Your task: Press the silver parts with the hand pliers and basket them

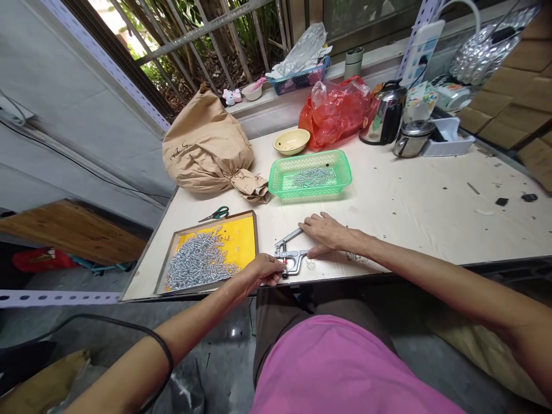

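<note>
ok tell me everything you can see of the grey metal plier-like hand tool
The grey metal plier-like hand tool is near the front edge of the pale tabletop, its handles spread apart and pointing right. It has a curved frame, a dark coil spring and a small red part near its dark lower end. The right hand holds the handles; the left hand's fingers are at the lower end.

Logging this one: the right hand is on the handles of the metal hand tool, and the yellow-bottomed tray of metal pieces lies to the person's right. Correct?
Not quite: in the head view the yellow-bottomed tray of metal pieces lies to the person's left. The right hand is indeed on the handles of the metal hand tool.
</note>
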`<state>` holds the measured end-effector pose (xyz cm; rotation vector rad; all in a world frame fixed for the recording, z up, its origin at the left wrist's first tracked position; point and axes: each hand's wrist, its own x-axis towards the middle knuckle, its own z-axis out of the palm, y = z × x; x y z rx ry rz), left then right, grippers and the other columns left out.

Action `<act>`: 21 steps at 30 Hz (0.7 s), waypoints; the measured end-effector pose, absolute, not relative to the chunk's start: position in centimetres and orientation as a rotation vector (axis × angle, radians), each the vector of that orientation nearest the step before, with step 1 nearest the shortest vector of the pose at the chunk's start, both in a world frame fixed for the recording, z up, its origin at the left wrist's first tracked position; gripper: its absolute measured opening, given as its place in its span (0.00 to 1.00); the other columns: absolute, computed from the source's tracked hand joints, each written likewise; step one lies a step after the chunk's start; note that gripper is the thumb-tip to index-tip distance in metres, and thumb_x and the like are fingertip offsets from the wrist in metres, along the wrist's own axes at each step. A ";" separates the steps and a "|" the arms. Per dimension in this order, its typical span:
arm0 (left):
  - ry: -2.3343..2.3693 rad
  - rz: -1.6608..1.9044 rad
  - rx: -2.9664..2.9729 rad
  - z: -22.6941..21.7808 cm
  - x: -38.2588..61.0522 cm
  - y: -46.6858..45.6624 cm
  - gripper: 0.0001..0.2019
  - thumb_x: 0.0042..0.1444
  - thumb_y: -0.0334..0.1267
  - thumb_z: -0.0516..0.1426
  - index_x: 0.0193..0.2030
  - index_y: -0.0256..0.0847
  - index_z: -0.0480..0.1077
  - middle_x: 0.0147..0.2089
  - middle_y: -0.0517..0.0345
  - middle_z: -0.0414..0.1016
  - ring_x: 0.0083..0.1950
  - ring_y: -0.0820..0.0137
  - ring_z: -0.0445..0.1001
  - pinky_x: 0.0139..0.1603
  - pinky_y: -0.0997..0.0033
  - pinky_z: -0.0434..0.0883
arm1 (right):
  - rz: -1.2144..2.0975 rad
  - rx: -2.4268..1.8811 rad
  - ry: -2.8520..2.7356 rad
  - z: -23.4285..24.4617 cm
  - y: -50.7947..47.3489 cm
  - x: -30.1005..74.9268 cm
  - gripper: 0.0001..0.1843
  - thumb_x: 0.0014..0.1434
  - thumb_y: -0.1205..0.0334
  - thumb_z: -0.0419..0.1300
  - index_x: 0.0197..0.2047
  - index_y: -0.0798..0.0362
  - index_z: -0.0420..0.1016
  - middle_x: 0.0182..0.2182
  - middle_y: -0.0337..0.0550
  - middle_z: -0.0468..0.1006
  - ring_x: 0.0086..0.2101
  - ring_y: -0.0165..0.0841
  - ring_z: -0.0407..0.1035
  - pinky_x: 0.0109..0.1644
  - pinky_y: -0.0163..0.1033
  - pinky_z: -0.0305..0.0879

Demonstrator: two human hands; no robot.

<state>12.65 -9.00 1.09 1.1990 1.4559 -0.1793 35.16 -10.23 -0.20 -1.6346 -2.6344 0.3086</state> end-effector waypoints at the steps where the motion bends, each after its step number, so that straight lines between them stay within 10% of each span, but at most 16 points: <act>1: 1.463 -0.198 1.254 1.3 12.6 -9.3 0.14 0.50 0.43 0.60 0.23 0.36 0.65 0.15 0.65 0.64 0.15 0.78 0.60 0.22 0.75 0.61 | 0.299 -1.637 -2.630 0.0 -10.6 35.0 0.35 0.48 0.43 0.65 0.52 0.60 0.68 0.46 0.56 0.71 0.46 0.46 0.63 0.51 0.50 0.55; 6: 1.490 -0.090 2.134 2.0 12.8 -10.7 0.12 0.58 0.43 0.54 0.32 0.36 0.72 0.31 0.54 0.72 0.33 0.67 0.71 0.35 0.69 0.67 | 0.254 -1.594 -2.582 -0.7 -12.5 34.6 0.24 0.56 0.52 0.61 0.50 0.59 0.67 0.44 0.54 0.70 0.45 0.44 0.62 0.48 0.46 0.56; 11: 0.998 0.029 2.773 0.9 15.0 -9.9 0.23 0.54 0.43 0.60 0.55 0.35 0.65 0.57 0.43 0.65 0.58 0.56 0.62 0.56 0.59 0.63 | 0.294 -1.572 -2.533 -1.7 -13.2 34.5 0.33 0.53 0.48 0.63 0.55 0.61 0.63 0.45 0.55 0.69 0.45 0.43 0.61 0.47 0.45 0.59; 21: 0.833 -0.189 2.862 -0.1 17.2 -8.2 0.16 0.60 0.42 0.54 0.52 0.36 0.62 0.45 0.48 0.68 0.48 0.59 0.65 0.47 0.59 0.68 | 0.341 -1.815 -2.519 0.4 -13.4 33.5 0.14 0.58 0.59 0.61 0.44 0.60 0.72 0.41 0.53 0.72 0.44 0.41 0.64 0.45 0.42 0.61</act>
